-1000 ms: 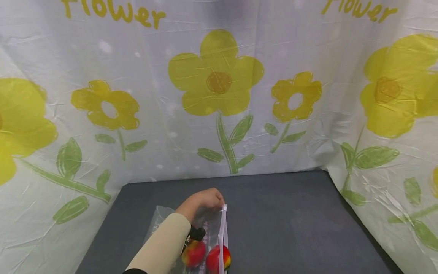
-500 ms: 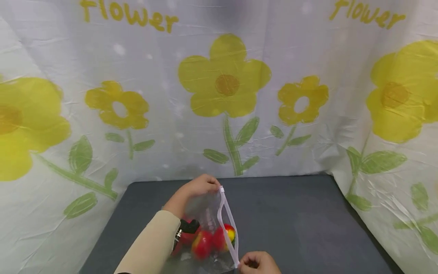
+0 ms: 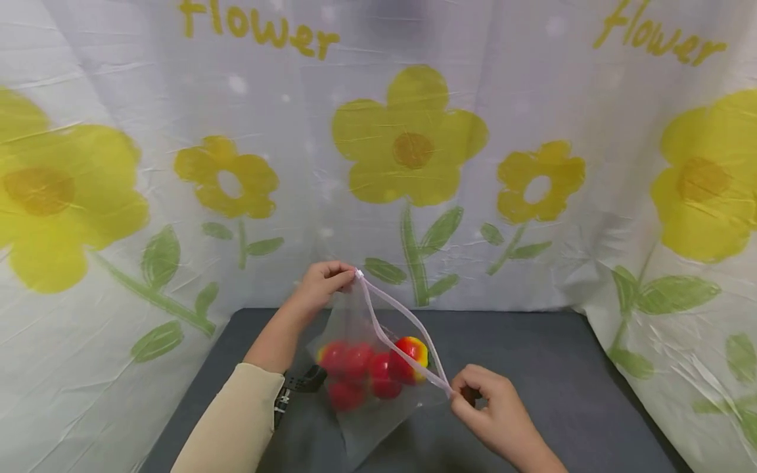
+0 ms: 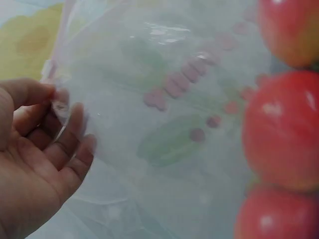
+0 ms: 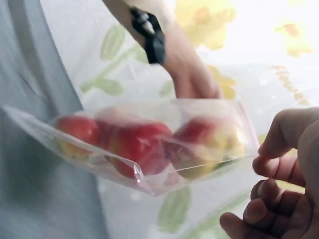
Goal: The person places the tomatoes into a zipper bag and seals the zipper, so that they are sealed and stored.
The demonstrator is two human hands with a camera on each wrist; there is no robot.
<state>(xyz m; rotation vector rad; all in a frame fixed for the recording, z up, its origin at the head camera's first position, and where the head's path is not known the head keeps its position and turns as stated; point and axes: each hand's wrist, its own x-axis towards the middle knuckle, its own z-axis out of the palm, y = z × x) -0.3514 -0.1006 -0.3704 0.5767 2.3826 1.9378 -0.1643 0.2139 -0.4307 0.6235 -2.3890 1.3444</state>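
Note:
A clear plastic slider zip bag [image 3: 369, 427] hangs over the dark table, with several round red-and-yellow fruits [image 3: 386, 376] inside. Its white zip strip gapes open into a slanted loop. At the upper end, by the slider [image 3: 359, 274], my left hand [image 3: 322, 284] pinches the corner. My right hand [image 3: 495, 408] pinches the lower right end of the strip between thumb and forefinger. Pink marks [image 4: 179, 82] are printed on the film in the left wrist view, where the left hand's other fingers lie loosely bent. From the right wrist, the fruits [image 5: 139, 147] lie bunched in the bag.
A dark grey table [image 3: 532, 348] lies below, walled at the back and sides by a white cloth [image 3: 307, 217] printed with yellow flowers. A black band with a small device [image 3: 304, 381] sits on the left wrist, beside the bag.
Both hands have raised the bag from the table. My right hand came into view from below and moved up and right, and the bag's mouth has spread wider.

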